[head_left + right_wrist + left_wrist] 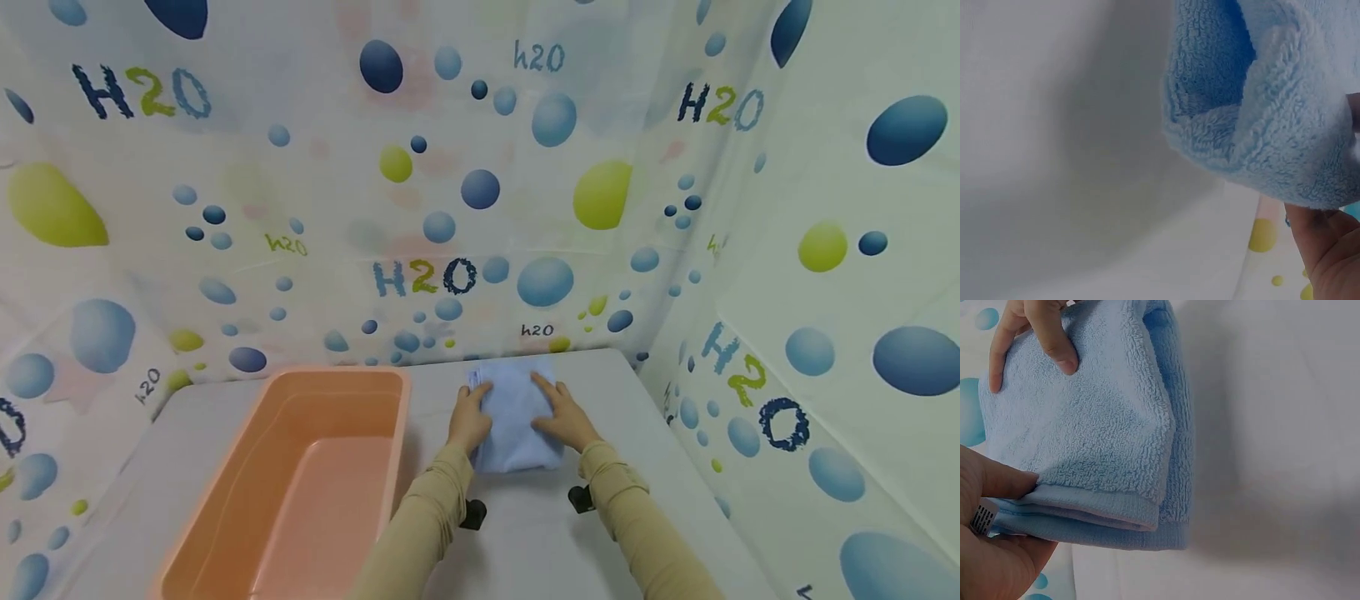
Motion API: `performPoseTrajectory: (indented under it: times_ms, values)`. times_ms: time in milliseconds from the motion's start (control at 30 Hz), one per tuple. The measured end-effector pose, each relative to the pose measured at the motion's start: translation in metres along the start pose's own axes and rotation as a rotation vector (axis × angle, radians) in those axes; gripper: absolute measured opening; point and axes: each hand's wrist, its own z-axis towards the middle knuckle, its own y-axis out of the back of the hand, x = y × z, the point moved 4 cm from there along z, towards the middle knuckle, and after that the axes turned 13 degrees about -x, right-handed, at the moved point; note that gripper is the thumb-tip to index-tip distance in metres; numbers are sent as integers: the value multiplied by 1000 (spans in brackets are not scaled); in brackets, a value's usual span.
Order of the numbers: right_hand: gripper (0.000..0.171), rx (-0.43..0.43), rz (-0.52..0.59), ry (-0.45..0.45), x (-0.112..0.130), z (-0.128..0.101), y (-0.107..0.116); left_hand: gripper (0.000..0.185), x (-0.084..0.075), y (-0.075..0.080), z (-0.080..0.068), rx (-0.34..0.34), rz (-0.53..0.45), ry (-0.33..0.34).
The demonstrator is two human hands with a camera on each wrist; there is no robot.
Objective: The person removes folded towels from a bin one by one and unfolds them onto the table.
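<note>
Here, a folded blue towel (516, 433) lies between the left hand (470, 422), pinching its edge, and the right hand (570, 423), spread on top, its long axis pointing away.

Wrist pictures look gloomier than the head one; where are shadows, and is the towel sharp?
Head view: bright, faint shadows on the table by the sleeves; left wrist view: duller, soft shadow right of the blue towel, loops clear; right wrist view: also dim, shadow left of the towel, loops clear.
</note>
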Motion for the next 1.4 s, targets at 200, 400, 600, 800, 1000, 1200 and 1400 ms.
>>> performPoseTrajectory:
  times_ms: [200,400,600,800,1000,1200,1400]
  values:
    - [82,29,2,-11,-8,-7,-19,64,16,-4,-4,-29,23,25]
    - [81,44,14,-36,-13,-8,-26,63,22,-12,-4,-41,39,28]
    - [82,39,-3,-17,-18,-11,-38,65,33,-21,-5,-51,69,60]
    - [83,-3,-65,4,-28,-15,-52,66,42,-27,-8,-71,122,44]
    - [82,12,-69,13,-33,-23,-56,65,53,-34,-13,-88,160,24]
    - [84,12,-102,30,-43,-23,-60,68,66,-41,-17,-87,133,20]
    - [84,-9,-80,69,-43,-19,-61,66,71,-38,-23,-96,84,-9]
